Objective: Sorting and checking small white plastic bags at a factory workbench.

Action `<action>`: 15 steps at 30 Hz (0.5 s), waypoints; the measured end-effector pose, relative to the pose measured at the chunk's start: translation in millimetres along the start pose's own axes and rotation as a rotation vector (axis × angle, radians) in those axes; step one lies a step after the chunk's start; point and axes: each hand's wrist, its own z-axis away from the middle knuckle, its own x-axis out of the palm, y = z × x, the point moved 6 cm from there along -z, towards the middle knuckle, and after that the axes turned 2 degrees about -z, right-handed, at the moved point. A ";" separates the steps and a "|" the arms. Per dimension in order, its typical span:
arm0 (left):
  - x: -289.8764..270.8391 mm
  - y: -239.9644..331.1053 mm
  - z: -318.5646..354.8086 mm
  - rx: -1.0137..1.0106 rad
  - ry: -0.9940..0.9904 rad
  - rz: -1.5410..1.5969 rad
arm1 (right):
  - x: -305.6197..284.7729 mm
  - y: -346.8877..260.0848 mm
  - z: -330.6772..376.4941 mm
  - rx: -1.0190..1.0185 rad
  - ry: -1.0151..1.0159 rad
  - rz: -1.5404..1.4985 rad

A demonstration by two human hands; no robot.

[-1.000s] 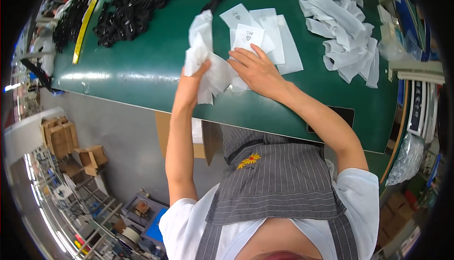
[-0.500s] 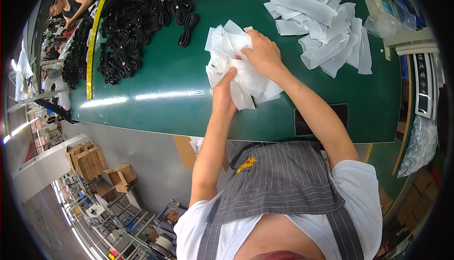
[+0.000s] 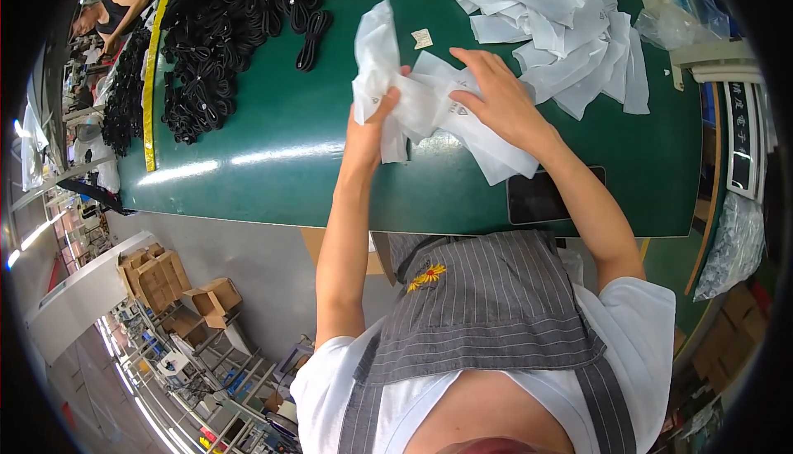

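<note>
My left hand is closed around a crumpled bunch of white plastic bags, thumb on top, above the green table. More flat white bags fan out from this bunch to the right, beneath my right hand. The right hand's fingers and thumb are spread apart, and its palm side is hidden. Just beyond the hands lies a small cream paper tag.
A heap of loose white bags covers the far right of the green table. Coiled black cables are piled at the left beside a yellow strip. A dark phone lies near the front edge. Another person sits far left.
The bunch of bags has come apart: my left hand has moved left with part of it, my right hand has shifted right and spread its fingers. The paper tag is now uncovered.
</note>
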 end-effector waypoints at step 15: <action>-21.4 -8.8 34.9 -0.112 -0.151 0.307 | -108.0 -5.6 -33.8 -0.141 0.486 0.255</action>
